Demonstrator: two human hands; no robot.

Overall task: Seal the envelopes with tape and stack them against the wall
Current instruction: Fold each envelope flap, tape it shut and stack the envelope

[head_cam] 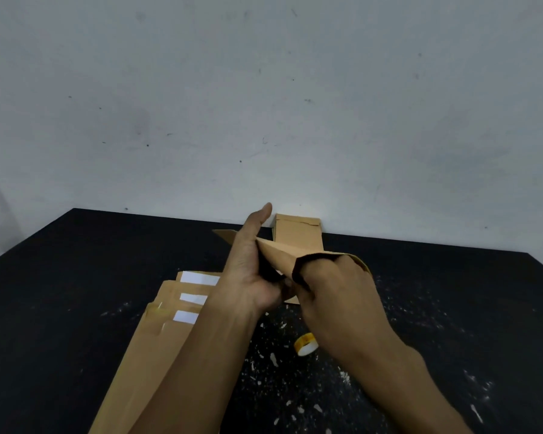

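Envelopes: I count one brown envelope [282, 252] held, three in the pile [157, 333] at 8 o'clock, one leaning on the wall [298, 233].
Tape: one yellow roll [306, 344] at 6 o'clock.
Grip: my left hand [251, 270] and right hand [333, 286] both clasp the held envelope.

tape roll [306, 343] seemingly alone right, envelope pile [157, 336] left

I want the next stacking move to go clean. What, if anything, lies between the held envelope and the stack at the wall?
Nothing visible. Both hands, left hand and right hand, hold the envelope above the table, just short of the stack leaning on the wall.
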